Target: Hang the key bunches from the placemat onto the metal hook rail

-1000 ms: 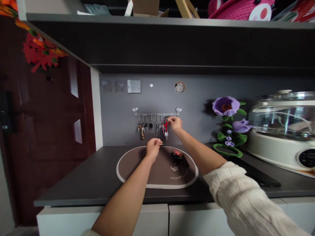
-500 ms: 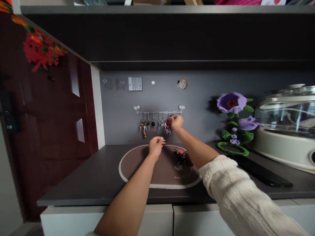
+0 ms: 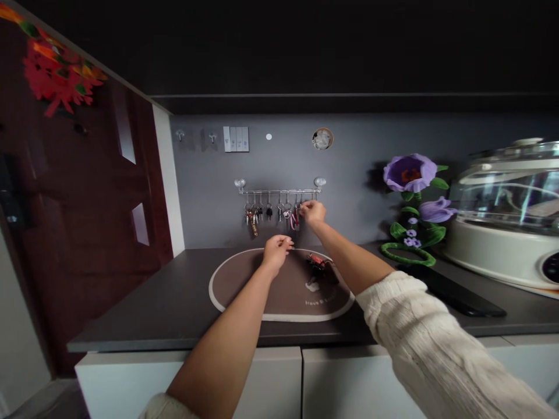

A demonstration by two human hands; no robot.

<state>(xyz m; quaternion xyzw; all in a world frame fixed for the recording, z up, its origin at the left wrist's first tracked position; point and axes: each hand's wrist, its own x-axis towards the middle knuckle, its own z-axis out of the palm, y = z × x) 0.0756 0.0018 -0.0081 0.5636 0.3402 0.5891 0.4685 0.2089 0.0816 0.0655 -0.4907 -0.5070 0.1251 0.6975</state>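
So, the right hand (image 3: 312,213) reaches up to a slim steel hook rail (image 3: 279,191) on the grey wall, its fingers (image 3: 304,205) drawn into a narrow pinch just beside a red key fob (image 3: 295,220), which hangs long axis down, to their left; whether they grip anything I cannot tell (the hand hides it). The left hand (image 3: 276,254) hangs lower, over a brown oval mat (image 3: 238,285), with its fingers in a narrow pinch and nothing visible between them; a red-and-black bundle (image 3: 320,269) lies on the mat to its right; the mat sits on a dark grey worktop (image 3: 144,308).
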